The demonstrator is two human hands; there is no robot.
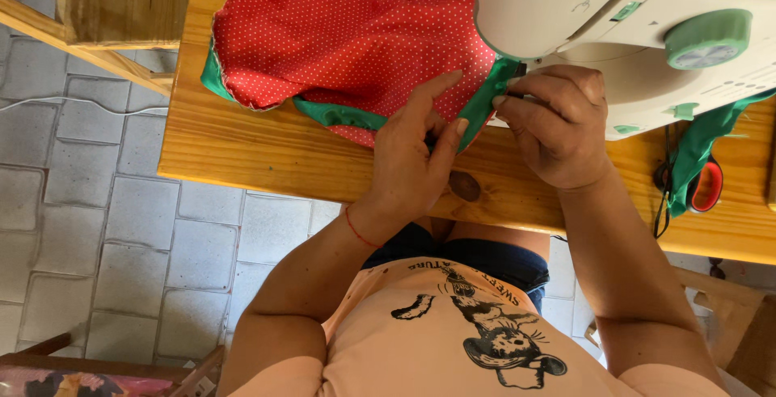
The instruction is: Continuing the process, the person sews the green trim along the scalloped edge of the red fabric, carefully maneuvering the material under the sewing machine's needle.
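Red fabric (347,37) dotted with small white spots lies spread over the wooden worktop (267,150), edged with a green binding strip (485,102) that runs along its rim and up toward the sewing machine (614,25). The machine is cream-coloured with a pale green handwheel (707,37) on its right side, and its head stands over the right edge of the fabric. The left hand (412,158) rests on the fabric near the front edge of the worktop, index finger stretched out flat on the red cloth, while thumb and another finger close on the folded green binding just beside the machine. A thin red cord circles the left wrist. The right hand (554,126) sits just right of the left, close under the machine head, its fingers curled and its fingertips pinched on the same green strip where it meets the needle area; the needle itself is hidden behind the fingers and the machine body. Both hands are thus nearly touching, with the binding held between them. Farther right on the worktop, a loose length of green fabric (703,142) trails down from the machine across a pair of scissors (703,187) with red and black handles. A dark knot (465,187) shows in the wood below the hands. Grey paving stones (97,203) cover the floor to the left, and a wooden bench (105,17) stands beyond the worktop's left end.
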